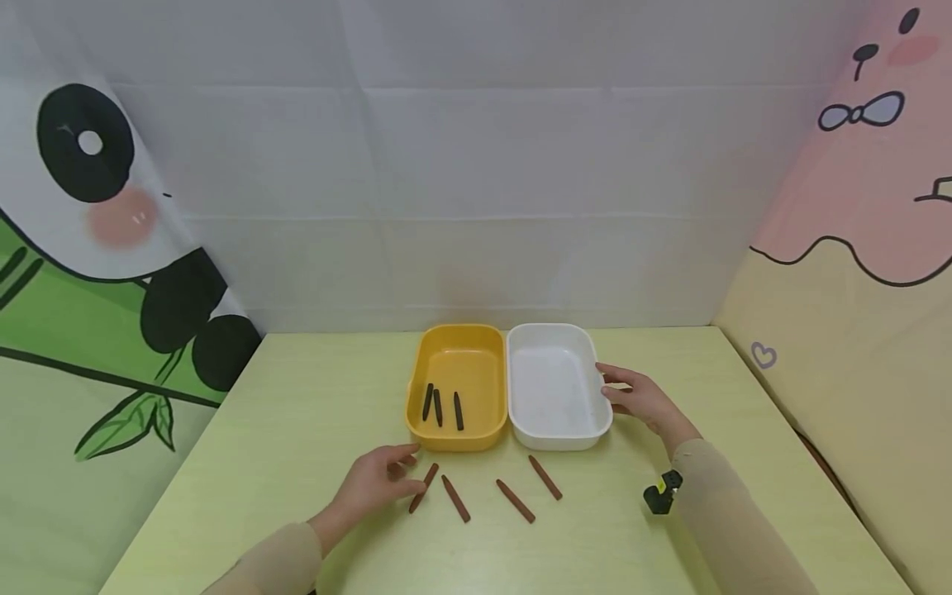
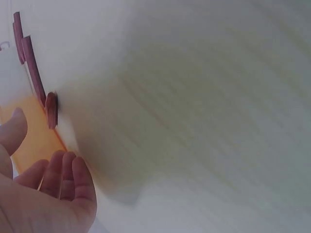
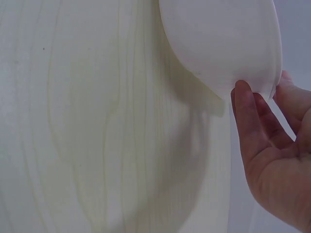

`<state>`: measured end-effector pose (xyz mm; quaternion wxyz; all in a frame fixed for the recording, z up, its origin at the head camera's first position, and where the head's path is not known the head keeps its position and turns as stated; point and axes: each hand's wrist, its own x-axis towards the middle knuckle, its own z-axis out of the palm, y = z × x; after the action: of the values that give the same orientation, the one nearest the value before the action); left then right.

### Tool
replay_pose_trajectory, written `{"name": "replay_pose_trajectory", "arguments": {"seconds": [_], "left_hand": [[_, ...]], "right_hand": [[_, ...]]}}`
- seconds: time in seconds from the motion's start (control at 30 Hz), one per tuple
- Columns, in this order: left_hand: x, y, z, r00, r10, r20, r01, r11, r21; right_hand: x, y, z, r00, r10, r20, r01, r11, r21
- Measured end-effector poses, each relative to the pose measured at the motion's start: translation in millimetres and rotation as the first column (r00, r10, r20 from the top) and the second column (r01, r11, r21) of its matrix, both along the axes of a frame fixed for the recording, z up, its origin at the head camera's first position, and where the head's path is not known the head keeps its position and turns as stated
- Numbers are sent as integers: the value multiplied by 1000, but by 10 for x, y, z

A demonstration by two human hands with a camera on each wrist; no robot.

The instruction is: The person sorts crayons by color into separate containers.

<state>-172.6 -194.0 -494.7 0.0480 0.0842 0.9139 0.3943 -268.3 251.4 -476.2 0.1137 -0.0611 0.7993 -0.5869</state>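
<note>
My left hand (image 1: 381, 479) hovers by the front left corner of the yellow tray (image 1: 422, 442), fingers loosely bent and thumb apart. In the head view its thumb overlaps the leftmost brown crayon (image 1: 432, 471); in the left wrist view nothing sits between thumb and fingers. Three black crayons (image 1: 458, 411) lie inside the yellow tray. To its right stands a white tray (image 1: 558, 388), with only its bare floor showing. My right hand (image 1: 643, 402) pinches that tray's right rim. In the right wrist view, fingertips (image 3: 243, 90) press its outer wall and the thumb is across the rim.
Three more brown crayons lie in front of the trays: one (image 1: 456, 498) near my left hand, others (image 1: 516, 501) (image 1: 546, 478) farther right. A small black device (image 1: 659, 496) is at my right sleeve. Cloth walls (image 1: 476, 207) enclose the pale wooden table (image 1: 320, 388).
</note>
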Motion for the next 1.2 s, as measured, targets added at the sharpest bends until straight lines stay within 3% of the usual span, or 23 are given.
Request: {"name": "replay_pose_trajectory", "arguments": {"seconds": [0.27,0.5,0.77,1.2], "left_hand": [[87,-10,-4,999,-6,-39,6,1000,-5],[132,2,-57,993,-54,-103,52,999,-15],[116,78,-112,979,-74,-188,62,996,-68],[23,277,-88,992,-21,-124,17,999,-31]], "right_hand": [[59,-44,14,999,-28,30,28,1000,12],[64,-61,20,998,-44,49,42,998,35],[25,-55,28,997,-48,59,45,998,47],[-231,38,73,997,-22,71,17,998,66]]}}
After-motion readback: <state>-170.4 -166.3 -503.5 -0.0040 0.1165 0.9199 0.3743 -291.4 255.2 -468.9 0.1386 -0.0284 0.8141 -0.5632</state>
